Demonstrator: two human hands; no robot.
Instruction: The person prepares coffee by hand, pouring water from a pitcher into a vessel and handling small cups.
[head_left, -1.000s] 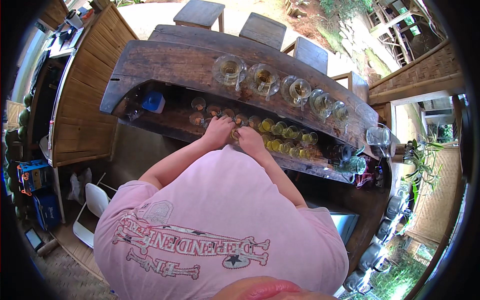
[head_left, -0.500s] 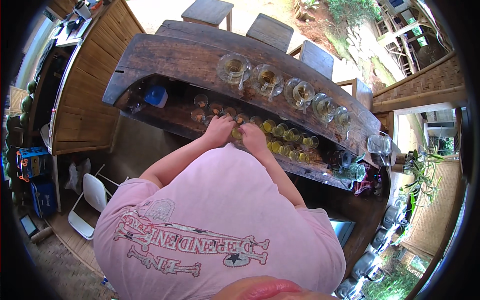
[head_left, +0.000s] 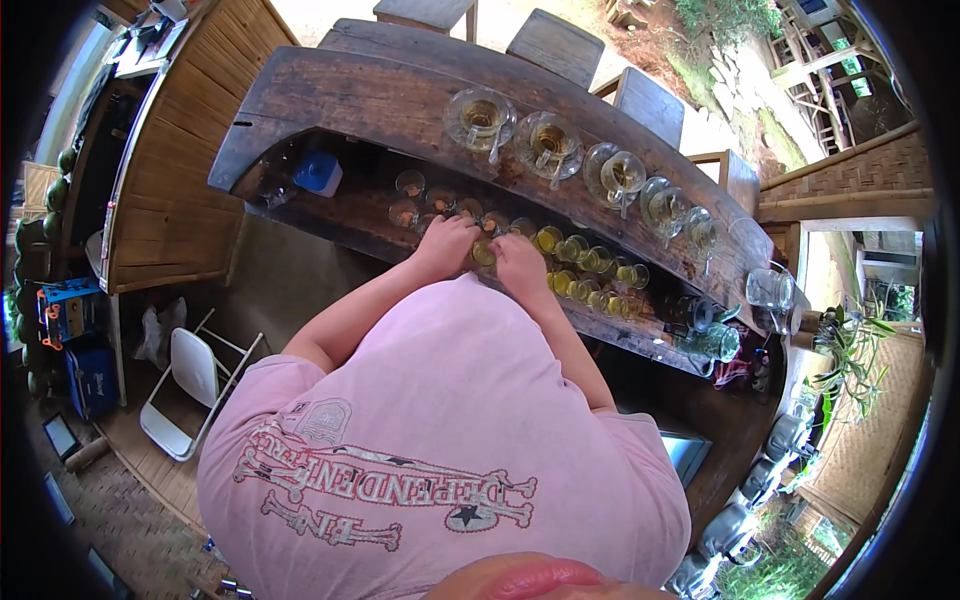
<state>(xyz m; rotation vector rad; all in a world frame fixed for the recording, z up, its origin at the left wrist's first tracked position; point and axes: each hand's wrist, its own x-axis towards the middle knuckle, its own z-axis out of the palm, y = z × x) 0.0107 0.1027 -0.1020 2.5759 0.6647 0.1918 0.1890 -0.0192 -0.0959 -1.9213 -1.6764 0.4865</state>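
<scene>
The left hand [head_left: 446, 248] and right hand [head_left: 519, 266] are held close together above the lower shelf [head_left: 362, 218], with a yellow-filled glass [head_left: 484, 253] framed between them — whether it is pinched by either cannot be told, the fingertips being partly hidden. It is flanked by orange-bottomed glasses [head_left: 404, 213] leftward and a cluster of yellow drinks [head_left: 596, 261] rightward.
</scene>
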